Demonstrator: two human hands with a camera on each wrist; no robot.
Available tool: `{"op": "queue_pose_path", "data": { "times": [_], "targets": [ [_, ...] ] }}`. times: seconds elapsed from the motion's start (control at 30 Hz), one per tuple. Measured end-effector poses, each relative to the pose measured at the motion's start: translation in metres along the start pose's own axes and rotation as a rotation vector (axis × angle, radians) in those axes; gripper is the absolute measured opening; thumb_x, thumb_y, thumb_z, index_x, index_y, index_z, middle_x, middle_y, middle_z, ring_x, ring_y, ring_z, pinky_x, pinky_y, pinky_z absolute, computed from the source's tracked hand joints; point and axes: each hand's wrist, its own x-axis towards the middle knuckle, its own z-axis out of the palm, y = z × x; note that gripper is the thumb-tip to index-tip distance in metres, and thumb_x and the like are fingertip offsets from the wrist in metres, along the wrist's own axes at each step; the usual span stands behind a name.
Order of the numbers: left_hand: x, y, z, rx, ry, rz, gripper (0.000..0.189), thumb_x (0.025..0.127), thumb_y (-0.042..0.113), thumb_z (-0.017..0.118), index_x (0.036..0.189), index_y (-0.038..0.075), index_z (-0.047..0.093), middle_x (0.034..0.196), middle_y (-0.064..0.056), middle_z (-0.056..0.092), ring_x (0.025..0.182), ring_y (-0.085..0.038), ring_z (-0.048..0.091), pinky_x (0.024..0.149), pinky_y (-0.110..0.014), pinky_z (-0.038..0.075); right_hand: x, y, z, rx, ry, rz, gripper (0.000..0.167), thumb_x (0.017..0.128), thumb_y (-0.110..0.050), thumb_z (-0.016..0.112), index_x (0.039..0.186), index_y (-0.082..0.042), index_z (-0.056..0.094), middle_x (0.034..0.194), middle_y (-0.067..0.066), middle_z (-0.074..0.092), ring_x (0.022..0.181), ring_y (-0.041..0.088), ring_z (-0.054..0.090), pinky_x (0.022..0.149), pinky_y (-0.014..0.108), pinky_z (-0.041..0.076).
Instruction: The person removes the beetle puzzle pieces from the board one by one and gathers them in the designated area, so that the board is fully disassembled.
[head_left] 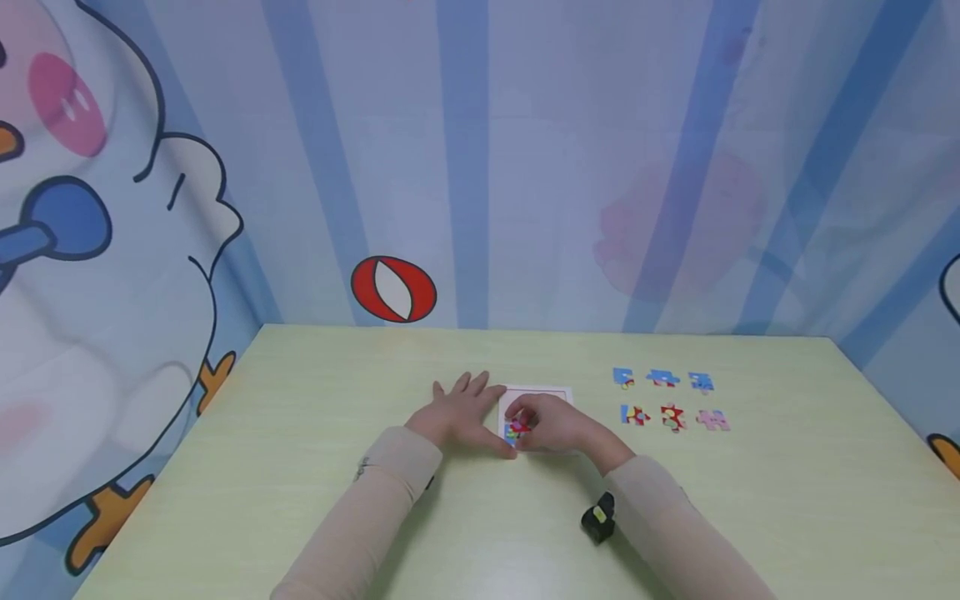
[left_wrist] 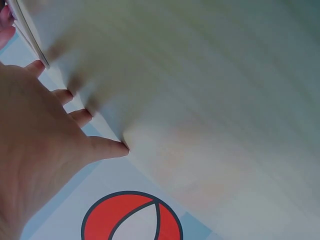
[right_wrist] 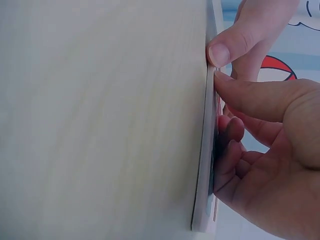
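A white-rimmed puzzle board point(head_left: 555, 389) lies on the table, with colourful jigsaw pieces point(head_left: 512, 433) at its lower left. My left hand point(head_left: 467, 417) rests at the board's left side, fingers spread, its thumb at the near left corner. Over the board, my right hand point(head_left: 555, 423) has its fingers curled, with a small red puzzle piece point(head_left: 521, 427) between thumb and forefinger; the hand partly hides it. In the right wrist view, the right thumb meets the board's edge point(right_wrist: 204, 165), close beside the left thumb point(right_wrist: 220, 54).
To the right of the board, several loose jigsaw pieces point(head_left: 673, 417) lie in two rows on the pale table point(head_left: 300, 417). A black strap-like device point(head_left: 598, 520) is at the right wrist. Behind the table hangs a striped backdrop point(head_left: 540, 167) with cartoon figures.
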Motion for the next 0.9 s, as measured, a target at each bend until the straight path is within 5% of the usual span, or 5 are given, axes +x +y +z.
{"op": "queue_pose_path", "data": {
  "times": [0.57,0.9],
  "targets": [
    [0.0013,-0.0003,0.0014,0.006,-0.003,-0.006,0.099,0.073,0.070,0.064,0.153,0.026,0.026,0.162,-0.008,0.013,0.148,-0.036,0.006,0.108,-0.072,0.006,0.0015,-0.0031,0.0033,-0.047,0.007,0.037,0.033,0.082,0.002,0.068,0.114,-0.003,0.062,0.091,0.003,0.060,0.084,0.016,0.053,0.080,0.033,0.047],
    [0.0005,0.0003,-0.0001,0.008,-0.010,-0.002,0.099,0.074,0.071,0.064,0.153,0.026,0.025,0.162,-0.008,0.012,0.148,-0.035,0.006,0.108,-0.072,0.007,0.0032,-0.0059,0.0025,-0.091,-0.017,0.058,0.021,0.083,0.002,0.067,0.103,-0.004,0.064,0.089,0.001,0.060,0.083,0.016,0.052,0.083,0.035,0.046]
  ]
}}
